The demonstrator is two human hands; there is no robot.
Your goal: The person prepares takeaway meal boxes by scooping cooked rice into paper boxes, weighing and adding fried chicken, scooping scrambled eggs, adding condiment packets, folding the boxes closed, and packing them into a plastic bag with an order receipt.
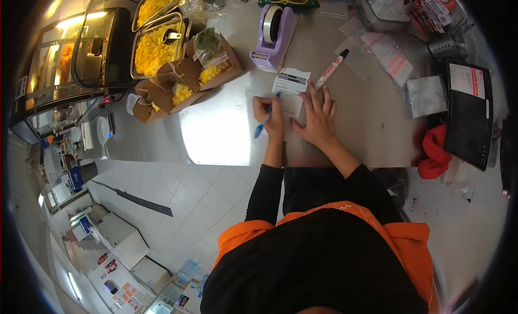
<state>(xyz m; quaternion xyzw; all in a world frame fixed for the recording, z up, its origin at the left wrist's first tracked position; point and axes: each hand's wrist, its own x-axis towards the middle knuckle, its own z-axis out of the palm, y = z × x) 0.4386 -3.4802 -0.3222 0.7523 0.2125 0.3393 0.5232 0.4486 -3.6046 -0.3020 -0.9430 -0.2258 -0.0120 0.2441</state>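
A printed paper slip lies on the steel counter in front of me. My left hand is closed around a blue pen, its tip at the slip's left side. Fingers spread, my right hand rests flat on the slip's lower right part and the counter beside it. Just beyond the right fingertips is a white marker with a black cap. Above the slip stands a purple tape dispenser with a roll of clear tape.
Open brown cardboard boxes of yellow food stand left, beside metal trays of the same food and a lit display case. To the right are clear plastic bags, a metal container, a tablet and a red cloth.
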